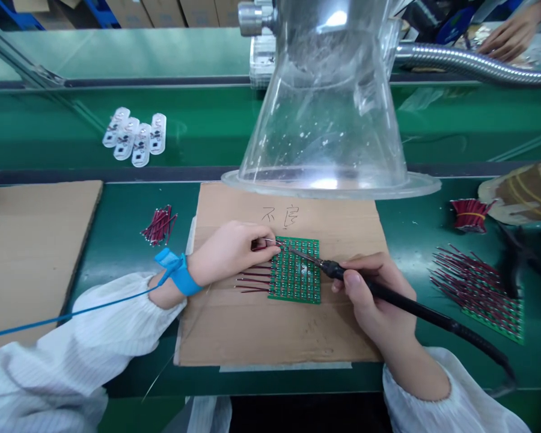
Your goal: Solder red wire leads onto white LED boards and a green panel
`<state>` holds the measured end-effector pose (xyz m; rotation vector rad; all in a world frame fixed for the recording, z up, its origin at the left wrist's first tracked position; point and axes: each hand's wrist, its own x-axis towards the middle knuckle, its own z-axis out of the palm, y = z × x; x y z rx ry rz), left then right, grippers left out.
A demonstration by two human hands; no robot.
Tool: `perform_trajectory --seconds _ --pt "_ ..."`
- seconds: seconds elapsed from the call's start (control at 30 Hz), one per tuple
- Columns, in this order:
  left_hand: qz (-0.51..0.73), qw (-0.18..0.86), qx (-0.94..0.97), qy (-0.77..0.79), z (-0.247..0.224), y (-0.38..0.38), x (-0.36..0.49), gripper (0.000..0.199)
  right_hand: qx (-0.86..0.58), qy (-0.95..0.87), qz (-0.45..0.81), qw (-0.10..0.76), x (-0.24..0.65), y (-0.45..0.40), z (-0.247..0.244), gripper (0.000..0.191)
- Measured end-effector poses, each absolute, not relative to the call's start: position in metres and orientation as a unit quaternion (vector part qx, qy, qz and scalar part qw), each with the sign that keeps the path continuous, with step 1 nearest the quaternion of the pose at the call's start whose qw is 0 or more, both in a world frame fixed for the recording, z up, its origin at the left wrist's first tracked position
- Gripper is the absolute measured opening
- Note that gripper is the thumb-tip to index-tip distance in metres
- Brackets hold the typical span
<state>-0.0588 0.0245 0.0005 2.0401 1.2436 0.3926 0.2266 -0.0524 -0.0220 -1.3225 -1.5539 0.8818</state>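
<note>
A green circuit board (297, 276) with rows of solder pads lies on a cardboard sheet (234, 337). Several dark red wires (255, 281) stick out from its left edge. My left hand (234, 249), with a blue wrist strap (186, 276), pinches a dark red wire (265, 240) at the board's upper left corner. My right hand (379, 294) grips a black soldering iron (336, 270) like a pen. The iron's metal tip reaches over the board's upper rows, close to my left fingertips; whether it touches a pad I cannot tell.
A clear fume hood (324, 138) hangs just beyond the board. Loose red wires (160, 226) lie left, a tied wire bundle (471, 215) and a wired board (496, 300) right. Small white parts (135, 135) sit behind. Another person's hand (514, 36) is at the far right.
</note>
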Motion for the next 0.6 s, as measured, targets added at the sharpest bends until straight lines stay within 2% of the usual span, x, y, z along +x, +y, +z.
perform_trajectory --seconds 0.17,0.6 --pt "0.148 0.369 0.775 0.491 0.0029 0.0248 -0.0571 0.019 -0.531 -0.645 0.358 0.417 0.2271 -0.0507 -0.0231 0.008" --pt "0.122 0.388 0.755 0.514 0.0078 0.0296 -0.0537 0.023 -0.539 -0.639 0.363 0.412 0.2276 -0.0516 -0.0265 0.01"
